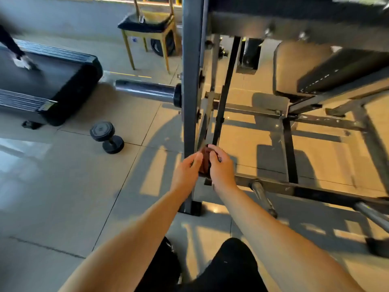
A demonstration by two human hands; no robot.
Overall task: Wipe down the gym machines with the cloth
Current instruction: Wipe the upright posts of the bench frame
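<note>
A small dark brown cloth is bunched between my two hands, low beside the grey upright post of a weight bench rack. My left hand pinches the cloth's left side with thumb and fingers. My right hand grips it from the right, fingers curled over its top. Most of the cloth is hidden by my fingers. Right of the post, the padded bench stands on its dark steel frame.
A black dumbbell lies on the tiled floor to the left. A chrome bar sleeve juts left from the post. A treadmill deck fills the far left. A wooden chair stands at the back. My dark-clad knees are below.
</note>
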